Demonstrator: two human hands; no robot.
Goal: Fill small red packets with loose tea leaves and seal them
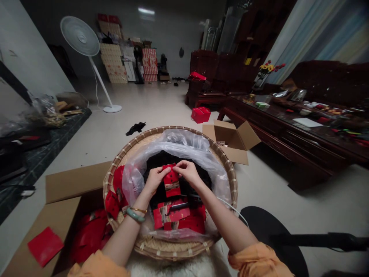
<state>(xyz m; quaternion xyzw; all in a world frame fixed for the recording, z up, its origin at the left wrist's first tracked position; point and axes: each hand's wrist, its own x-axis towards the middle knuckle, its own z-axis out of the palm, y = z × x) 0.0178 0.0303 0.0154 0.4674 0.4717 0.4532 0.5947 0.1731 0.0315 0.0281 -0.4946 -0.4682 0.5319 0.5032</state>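
My left hand point(155, 180) pinches the upper left edge of a small red packet point(172, 187) with a picture band near its bottom. At its upper right edge, my right hand point(188, 173) grips the same packet between thumb and fingers. The packet hangs upright over a clear plastic bag point(184, 141) spread inside a round woven basket point(234, 184). Dark material point(161, 157) fills the bag's middle. Closer to me, several flat red packets point(184, 224) lie in the bag, with a dark, slim tool point(178, 206) across them. More red packets point(113, 204) rest at the basket's left side.
An open carton point(62, 223) holding red packets stands left of the basket. Another open carton point(242, 140) is beyond it at right, near a long dark table point(276, 129). A black round base point(265, 227) sits at right. A white fan point(112, 109) stands farther back.
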